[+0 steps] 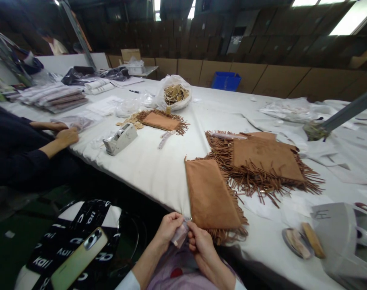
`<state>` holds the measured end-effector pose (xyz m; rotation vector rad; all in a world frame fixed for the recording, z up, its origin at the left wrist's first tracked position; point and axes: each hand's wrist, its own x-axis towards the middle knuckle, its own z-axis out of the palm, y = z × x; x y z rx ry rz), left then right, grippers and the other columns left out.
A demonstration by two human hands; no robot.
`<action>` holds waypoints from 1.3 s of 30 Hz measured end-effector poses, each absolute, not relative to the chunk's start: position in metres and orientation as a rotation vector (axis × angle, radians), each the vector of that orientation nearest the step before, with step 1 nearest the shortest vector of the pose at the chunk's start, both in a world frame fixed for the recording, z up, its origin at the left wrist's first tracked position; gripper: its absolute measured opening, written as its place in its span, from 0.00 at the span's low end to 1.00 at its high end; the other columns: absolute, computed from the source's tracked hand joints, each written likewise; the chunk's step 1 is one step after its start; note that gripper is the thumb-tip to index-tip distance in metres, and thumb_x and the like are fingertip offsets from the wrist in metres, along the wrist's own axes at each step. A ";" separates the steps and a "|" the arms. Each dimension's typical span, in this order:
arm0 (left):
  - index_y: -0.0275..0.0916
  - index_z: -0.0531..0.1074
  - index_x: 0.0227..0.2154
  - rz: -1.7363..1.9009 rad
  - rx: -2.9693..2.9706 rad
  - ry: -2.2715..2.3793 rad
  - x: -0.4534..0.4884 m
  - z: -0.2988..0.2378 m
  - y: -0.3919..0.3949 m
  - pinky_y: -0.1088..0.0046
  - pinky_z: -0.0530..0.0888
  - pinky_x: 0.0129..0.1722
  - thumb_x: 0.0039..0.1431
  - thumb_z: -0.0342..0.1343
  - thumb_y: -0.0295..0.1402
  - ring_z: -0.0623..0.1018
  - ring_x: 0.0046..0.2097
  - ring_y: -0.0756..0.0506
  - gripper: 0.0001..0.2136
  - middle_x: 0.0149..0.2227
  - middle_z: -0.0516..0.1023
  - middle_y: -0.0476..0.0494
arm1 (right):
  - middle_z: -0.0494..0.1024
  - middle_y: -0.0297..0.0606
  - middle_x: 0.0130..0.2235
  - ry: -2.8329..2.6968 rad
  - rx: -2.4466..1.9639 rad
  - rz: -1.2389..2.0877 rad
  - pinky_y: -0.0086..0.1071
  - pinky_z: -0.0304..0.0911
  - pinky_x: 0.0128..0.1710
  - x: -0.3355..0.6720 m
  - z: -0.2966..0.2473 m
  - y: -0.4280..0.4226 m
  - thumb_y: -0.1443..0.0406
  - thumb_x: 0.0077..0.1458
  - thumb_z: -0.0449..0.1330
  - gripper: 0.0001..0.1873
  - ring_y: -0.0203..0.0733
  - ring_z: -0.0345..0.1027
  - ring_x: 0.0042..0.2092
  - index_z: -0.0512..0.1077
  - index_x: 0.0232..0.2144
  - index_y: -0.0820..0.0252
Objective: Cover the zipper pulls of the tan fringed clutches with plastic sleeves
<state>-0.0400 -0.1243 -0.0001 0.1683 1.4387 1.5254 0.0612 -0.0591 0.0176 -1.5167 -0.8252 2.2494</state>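
Between my hands is a small piece wrapped in clear, pinkish plastic point(180, 235), at the near corner of a tan fringed pouch point(213, 193). My left hand point(168, 230) is closed around its left side. The fingers of my right hand point(202, 245) pinch its upper right end, close to a small metal bit at the pouch's corner. Their fingertips hide the exact point of contact. The pouch lies flat at the table's edge, its brown fringe spread to the right and along the bottom.
More fringed pouches point(266, 159) lie stacked to the right, with another pouch point(161, 121) farther back. A tape dispenser point(120, 139), a bag of tan fringe pieces point(174, 94) and a grey machine point(340, 237) stand on the table. A co-worker's hands point(65, 136) are at left. A phone point(79, 257) lies on a stool.
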 end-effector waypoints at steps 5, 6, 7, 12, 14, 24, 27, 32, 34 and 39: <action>0.33 0.73 0.27 1.391 0.038 1.177 -0.036 0.009 -0.141 0.77 0.61 0.22 0.47 0.50 0.63 0.69 0.23 0.51 0.32 0.23 0.73 0.45 | 0.61 0.24 0.14 -0.856 -1.481 2.286 0.21 0.40 0.13 0.063 0.020 -0.061 0.54 0.32 0.72 0.24 0.23 0.46 0.14 0.63 0.17 0.61; 0.33 0.73 0.29 1.365 0.032 1.119 -0.034 0.012 -0.142 0.77 0.62 0.22 0.48 0.51 0.62 0.70 0.24 0.51 0.31 0.25 0.74 0.44 | 0.61 0.24 0.13 -0.861 -1.474 2.294 0.21 0.40 0.13 0.063 0.020 -0.061 0.53 0.33 0.72 0.24 0.23 0.46 0.14 0.63 0.16 0.61; 0.33 0.73 0.31 1.359 0.046 1.091 -0.031 0.014 -0.143 0.78 0.62 0.22 0.47 0.55 0.60 0.71 0.24 0.52 0.29 0.26 0.75 0.44 | 0.60 0.24 0.13 -0.863 -1.467 2.300 0.21 0.40 0.13 0.064 0.019 -0.061 0.53 0.32 0.72 0.24 0.23 0.46 0.14 0.62 0.15 0.61; 0.34 0.71 0.25 1.467 0.194 1.273 -0.019 0.014 -0.135 0.79 0.53 0.17 0.45 0.64 0.48 0.62 0.17 0.57 0.20 0.19 0.69 0.52 | 0.63 0.26 0.14 -0.788 -1.417 2.380 0.21 0.37 0.14 0.067 0.017 -0.057 0.57 0.34 0.71 0.20 0.22 0.45 0.14 0.65 0.17 0.63; 0.33 0.71 0.23 1.477 0.228 1.305 -0.019 0.012 -0.132 0.78 0.53 0.17 0.48 0.61 0.49 0.61 0.17 0.57 0.20 0.19 0.69 0.51 | 0.66 0.28 0.15 -0.756 -1.396 2.425 0.21 0.37 0.14 0.068 0.016 -0.055 0.57 0.36 0.70 0.18 0.22 0.46 0.15 0.68 0.19 0.65; 0.33 0.72 0.24 1.361 0.282 1.438 -0.031 0.015 -0.129 0.78 0.54 0.17 0.41 0.61 0.55 0.64 0.18 0.54 0.25 0.17 0.68 0.51 | 0.63 0.27 0.12 -0.817 -1.502 2.335 0.21 0.37 0.13 0.067 0.013 -0.054 0.57 0.36 0.68 0.17 0.23 0.46 0.13 0.67 0.16 0.64; 0.33 0.73 0.22 1.408 0.236 1.538 -0.027 0.014 -0.122 0.78 0.55 0.17 0.39 0.63 0.53 0.62 0.17 0.54 0.24 0.16 0.67 0.52 | 0.64 0.27 0.13 -0.763 -1.453 2.395 0.21 0.38 0.14 0.069 0.015 -0.052 0.58 0.36 0.68 0.16 0.23 0.47 0.14 0.69 0.19 0.65; 0.32 0.74 0.20 1.439 0.285 1.628 -0.023 0.011 -0.120 0.78 0.54 0.17 0.42 0.61 0.51 0.60 0.17 0.55 0.22 0.15 0.66 0.52 | 0.65 0.27 0.14 -0.738 -1.398 2.467 0.20 0.39 0.14 0.070 0.019 -0.050 0.58 0.37 0.67 0.16 0.23 0.50 0.15 0.70 0.21 0.66; 0.32 0.76 0.22 1.437 0.337 1.672 -0.022 0.011 -0.121 0.77 0.55 0.17 0.46 0.60 0.48 0.60 0.17 0.55 0.20 0.16 0.67 0.52 | 0.64 0.27 0.14 -0.742 -1.431 2.437 0.20 0.39 0.14 0.069 0.020 -0.050 0.59 0.36 0.67 0.15 0.23 0.49 0.14 0.70 0.20 0.66; 0.38 0.79 0.35 1.396 0.706 1.996 -0.013 0.009 -0.128 0.74 0.70 0.30 0.58 0.51 0.36 0.74 0.29 0.48 0.13 0.30 0.79 0.43 | 0.64 0.27 0.13 -0.712 -1.488 2.362 0.20 0.39 0.13 0.067 0.018 -0.051 0.61 0.34 0.67 0.14 0.23 0.48 0.14 0.68 0.19 0.64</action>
